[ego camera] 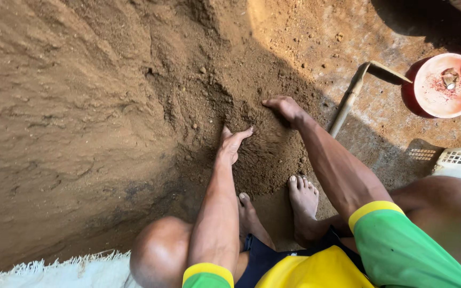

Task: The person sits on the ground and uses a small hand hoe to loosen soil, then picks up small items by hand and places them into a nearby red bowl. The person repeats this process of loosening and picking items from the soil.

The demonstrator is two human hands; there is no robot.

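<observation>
Both hands press into a heap of loose brown soil [262, 149] just ahead of the bare feet [302, 197]. The left hand [233, 143] and right hand [285, 108] are spread flat, apart, gripping nothing; their fingertips sink partly into the dirt. A pink bowl [446, 85] sits well apart, its contents unclear.

Soil heap [81, 106] left — bowl [447, 85] right, pipe [350, 96] between.

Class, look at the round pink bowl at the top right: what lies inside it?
Inside the pink bowl lie a reddish powdery smear and one small pale lump; what the lump is cannot be told. Whatever lies beneath the bowl is hidden.
</observation>
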